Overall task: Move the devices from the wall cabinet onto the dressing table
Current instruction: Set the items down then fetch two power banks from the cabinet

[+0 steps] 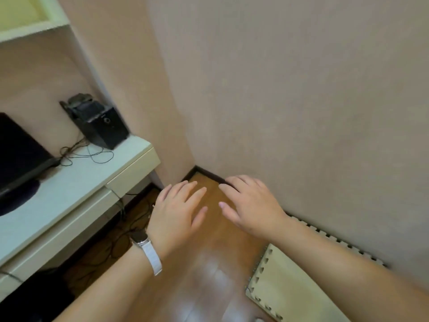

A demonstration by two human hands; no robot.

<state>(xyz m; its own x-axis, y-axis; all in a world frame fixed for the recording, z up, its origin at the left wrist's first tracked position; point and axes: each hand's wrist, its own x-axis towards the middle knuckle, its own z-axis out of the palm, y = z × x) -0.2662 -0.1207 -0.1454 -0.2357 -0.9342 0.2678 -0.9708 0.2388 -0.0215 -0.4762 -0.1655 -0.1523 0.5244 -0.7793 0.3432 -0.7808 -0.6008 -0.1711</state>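
My left hand (178, 210) and my right hand (250, 205) hover side by side over the wooden floor near the room's corner, both open with fingers spread and nothing in them. A white watch strap is on my left wrist. To the left stands the white dressing table (76, 182). On its far right corner sits a black speaker (104, 126) with a small dark device (80, 101) on top. A black monitor (21, 156) occupies the table's left part. The underside of a white wall cabinet (30, 17) shows at the top left; its contents are hidden.
Thin black cables (86, 152) loop on the tabletop beside the speaker. More cables (130, 219) trail on the floor under the table. A cream foam mat (290, 289) lies by the right wall. Beige walls meet in the corner ahead.
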